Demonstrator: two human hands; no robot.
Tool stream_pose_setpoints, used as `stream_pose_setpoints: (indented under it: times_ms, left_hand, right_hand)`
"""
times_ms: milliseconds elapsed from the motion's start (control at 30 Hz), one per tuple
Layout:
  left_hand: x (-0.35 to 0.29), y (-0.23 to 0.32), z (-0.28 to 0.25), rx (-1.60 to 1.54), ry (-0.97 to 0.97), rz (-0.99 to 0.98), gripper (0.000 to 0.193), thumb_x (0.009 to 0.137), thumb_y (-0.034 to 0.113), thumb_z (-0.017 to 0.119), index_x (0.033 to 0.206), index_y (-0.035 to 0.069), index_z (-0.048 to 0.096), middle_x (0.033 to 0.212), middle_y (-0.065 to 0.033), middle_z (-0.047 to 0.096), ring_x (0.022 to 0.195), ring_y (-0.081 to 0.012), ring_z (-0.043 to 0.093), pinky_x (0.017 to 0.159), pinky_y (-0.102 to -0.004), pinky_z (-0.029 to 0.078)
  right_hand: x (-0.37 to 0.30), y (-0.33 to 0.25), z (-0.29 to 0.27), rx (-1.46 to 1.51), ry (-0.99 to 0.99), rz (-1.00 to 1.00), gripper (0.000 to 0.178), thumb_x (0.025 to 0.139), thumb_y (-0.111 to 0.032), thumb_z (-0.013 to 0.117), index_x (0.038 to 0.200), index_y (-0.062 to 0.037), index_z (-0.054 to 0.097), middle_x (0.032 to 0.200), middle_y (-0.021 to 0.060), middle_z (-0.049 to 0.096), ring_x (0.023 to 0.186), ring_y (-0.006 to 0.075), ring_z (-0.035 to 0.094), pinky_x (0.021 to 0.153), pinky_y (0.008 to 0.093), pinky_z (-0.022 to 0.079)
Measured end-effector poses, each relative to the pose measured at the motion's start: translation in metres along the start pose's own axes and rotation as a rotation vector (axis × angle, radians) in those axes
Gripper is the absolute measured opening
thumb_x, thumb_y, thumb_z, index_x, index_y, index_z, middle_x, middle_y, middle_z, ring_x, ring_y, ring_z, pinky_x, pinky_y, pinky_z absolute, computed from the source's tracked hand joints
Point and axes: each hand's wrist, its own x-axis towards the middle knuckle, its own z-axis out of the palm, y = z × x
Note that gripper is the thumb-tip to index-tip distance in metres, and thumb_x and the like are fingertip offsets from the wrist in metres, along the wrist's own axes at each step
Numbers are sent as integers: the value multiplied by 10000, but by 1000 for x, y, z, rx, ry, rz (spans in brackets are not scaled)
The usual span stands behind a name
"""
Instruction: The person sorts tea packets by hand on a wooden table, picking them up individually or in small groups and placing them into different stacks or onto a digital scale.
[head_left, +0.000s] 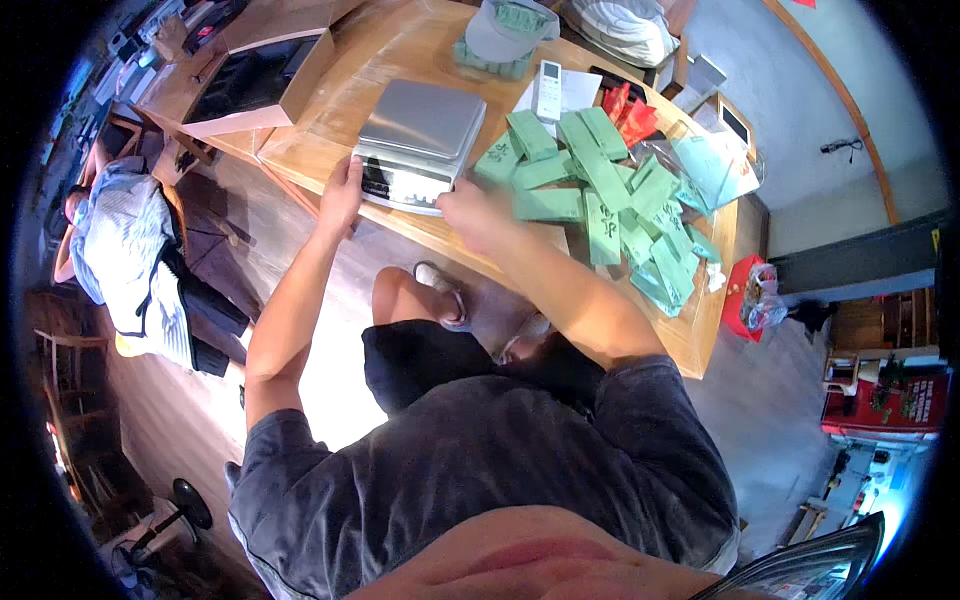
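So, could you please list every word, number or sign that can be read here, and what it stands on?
None reads surely:
Scale: front markings, too small and glare-washed to read.
Green packets: dark characters, too small and blurred.
Red board at far right: pale lettering, too small.
Remote control: any button markings, too small.

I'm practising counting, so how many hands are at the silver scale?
2: the left hand is at the left side of the scale, and the right hand is at its near right corner. I see no others there.
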Motion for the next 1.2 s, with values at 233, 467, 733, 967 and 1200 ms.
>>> stream_pose_setpoints:
  times_ms: [233,467,733,967,1200]
  left_hand:
    - [45,-18,-2,-133,-105,-129,584,1042,480,481,1347,-11,560,1063,-74,654,933,-137,581,753,-312,491]
    - [62,70,56,576,140,667,654,958,536,569,1351,13,562,1266,-277,619,1252,-392,551,1092,-459,397]
    - [92,179,183,1258,-584,809,439,931,395,593,1204,63,679,1254,-195,656,1214,-349,590,1063,-457,421]
    - [137,148,222,1665,-704,704,273,871,173,535,939,39,763,978,-188,741,856,-343,732,726,-459,567]
    - [141,155,205,1702,-621,698,375,857,385,644,899,32,765,969,-191,738,895,-353,718,803,-500,544]
  right_hand:
    - [-11,15,-19,264,-215,-179,411,923,-28,529,1331,14,562,1266,131,638,1171,242,576,994,365,445]
    - [-116,77,-129,-464,67,-551,408,926,-104,592,1328,-38,589,1190,168,683,1079,323,660,923,404,519]
    - [-243,146,-232,-856,621,-794,264,817,-44,684,1081,-34,672,799,135,622,748,322,588,676,418,480]
    - [-264,228,-298,-949,1118,-571,286,847,-107,701,1120,-30,664,991,172,605,928,365,563,825,468,472]
    - [-260,236,-282,-844,1185,-520,415,825,-193,742,1174,5,636,1083,209,590,1088,429,541,967,514,451]
